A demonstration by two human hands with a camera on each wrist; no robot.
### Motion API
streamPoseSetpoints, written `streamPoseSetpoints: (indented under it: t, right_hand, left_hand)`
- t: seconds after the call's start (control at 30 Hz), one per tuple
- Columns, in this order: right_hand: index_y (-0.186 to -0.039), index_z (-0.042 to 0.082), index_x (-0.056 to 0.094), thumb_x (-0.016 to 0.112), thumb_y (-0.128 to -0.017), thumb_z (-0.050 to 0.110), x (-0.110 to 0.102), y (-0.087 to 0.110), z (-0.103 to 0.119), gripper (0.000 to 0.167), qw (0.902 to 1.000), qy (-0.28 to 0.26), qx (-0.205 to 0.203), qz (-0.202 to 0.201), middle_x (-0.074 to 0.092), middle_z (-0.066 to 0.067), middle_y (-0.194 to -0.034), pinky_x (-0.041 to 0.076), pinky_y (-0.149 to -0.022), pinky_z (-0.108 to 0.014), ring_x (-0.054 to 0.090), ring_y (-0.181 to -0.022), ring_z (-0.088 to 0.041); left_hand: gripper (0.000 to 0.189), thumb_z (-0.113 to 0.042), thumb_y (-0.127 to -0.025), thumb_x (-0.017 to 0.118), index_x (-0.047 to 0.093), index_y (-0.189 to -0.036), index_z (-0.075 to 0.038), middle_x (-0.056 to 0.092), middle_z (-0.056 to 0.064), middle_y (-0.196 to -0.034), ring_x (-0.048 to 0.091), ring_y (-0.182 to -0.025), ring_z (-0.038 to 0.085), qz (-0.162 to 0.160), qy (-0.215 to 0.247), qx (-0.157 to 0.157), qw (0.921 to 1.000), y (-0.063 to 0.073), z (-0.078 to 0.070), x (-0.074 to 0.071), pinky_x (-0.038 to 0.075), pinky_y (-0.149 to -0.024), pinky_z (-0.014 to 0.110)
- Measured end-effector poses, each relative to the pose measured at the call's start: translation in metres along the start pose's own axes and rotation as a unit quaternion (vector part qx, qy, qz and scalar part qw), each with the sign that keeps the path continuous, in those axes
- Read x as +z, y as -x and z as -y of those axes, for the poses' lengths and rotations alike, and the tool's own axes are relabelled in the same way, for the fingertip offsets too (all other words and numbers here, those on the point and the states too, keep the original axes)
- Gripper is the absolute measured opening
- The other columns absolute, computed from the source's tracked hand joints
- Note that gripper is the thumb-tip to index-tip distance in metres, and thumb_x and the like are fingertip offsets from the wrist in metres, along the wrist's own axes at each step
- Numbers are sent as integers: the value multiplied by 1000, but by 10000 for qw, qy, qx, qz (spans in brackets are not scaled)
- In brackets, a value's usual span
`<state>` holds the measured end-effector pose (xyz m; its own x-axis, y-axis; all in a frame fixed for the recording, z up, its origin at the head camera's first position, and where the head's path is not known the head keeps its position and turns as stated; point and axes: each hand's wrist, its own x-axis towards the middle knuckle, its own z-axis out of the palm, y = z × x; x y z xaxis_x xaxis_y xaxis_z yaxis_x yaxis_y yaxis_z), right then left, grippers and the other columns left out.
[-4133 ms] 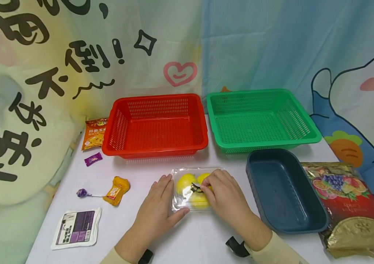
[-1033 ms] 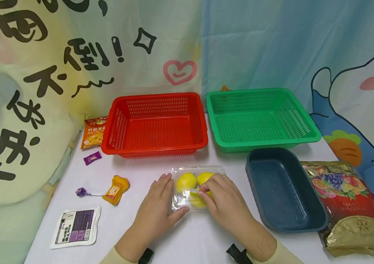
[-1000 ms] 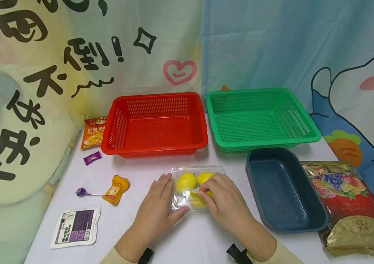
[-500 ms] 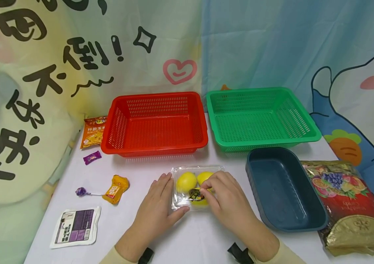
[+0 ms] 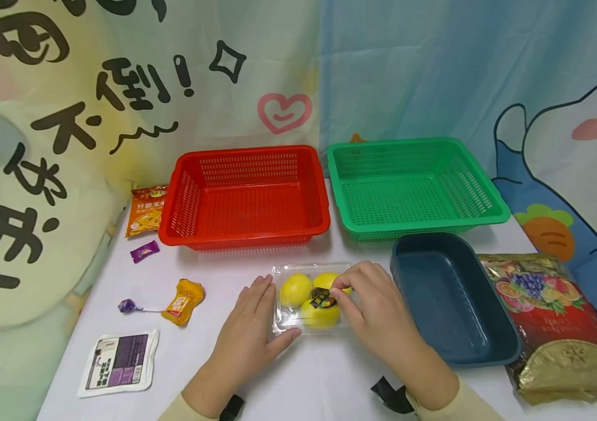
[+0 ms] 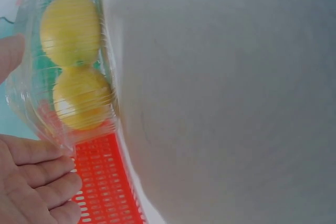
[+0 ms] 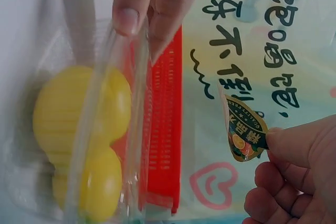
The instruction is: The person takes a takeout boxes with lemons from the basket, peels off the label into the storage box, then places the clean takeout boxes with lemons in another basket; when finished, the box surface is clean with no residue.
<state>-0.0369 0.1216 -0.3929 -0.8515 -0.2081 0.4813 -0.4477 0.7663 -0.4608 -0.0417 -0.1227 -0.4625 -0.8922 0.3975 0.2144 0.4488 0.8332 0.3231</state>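
Observation:
A clear plastic clamshell box (image 5: 289, 319) with yellow, lemon-like fruits (image 5: 296, 290) inside lies on the table in the head view. My left hand (image 5: 249, 327) rests against its left side, fingers straight and thumb at the near corner; the left wrist view shows those fingers (image 6: 44, 174) touching the plastic. Between thumb and forefinger, my right hand (image 5: 379, 313) pinches a black-and-gold oval sticker (image 5: 323, 298) by its edge. The right wrist view shows the sticker (image 7: 245, 132) curled and apart from the box wall (image 7: 86, 124).
Behind stand a red basket (image 5: 245, 234) and a green basket (image 5: 419, 204). A dark blue tub (image 5: 440, 298) and a large fruit-printed bag (image 5: 561, 327) lie right. Leftward are an orange snack bag (image 5: 147, 213), purple candy (image 5: 145, 251), lollipop (image 5: 127, 306), yellow packet (image 5: 185, 302) and white packet (image 5: 119, 362).
My right hand has moved right and slightly away from the box's middle, drawing the sticker with it, so its printed face shows more. My left hand keeps its place against the box.

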Motion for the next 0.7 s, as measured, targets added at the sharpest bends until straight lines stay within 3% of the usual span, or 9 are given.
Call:
streamPoseSetpoints:
  t: [0.3, 0.7]
  right_hand:
    - [-93, 15, 73, 83, -86, 6, -11, -2, -10, 15, 9994, -2, 329, -144, 66, 2, -96, 50, -83, -40, 60, -99, -19]
    - [-95, 9, 73, 79, -91, 7, -28, -8, -30, 8, 9972, 130, 696, -227, 64, -1, -97, 42, -76, -33, 54, -95, -18]
  left_hand:
    - [98, -61, -86, 78, 47, -153, 4, 47, 18, -161, 43, -153, 35, 185, 98, -144, 9997, 0, -1, -1, 33, -128, 51]
    - [97, -60, -85, 79, 48, -152, 4, 47, 18, -161, 43, -152, 35, 118, 90, -101, 9998, 0, -1, -1, 34, -127, 52]
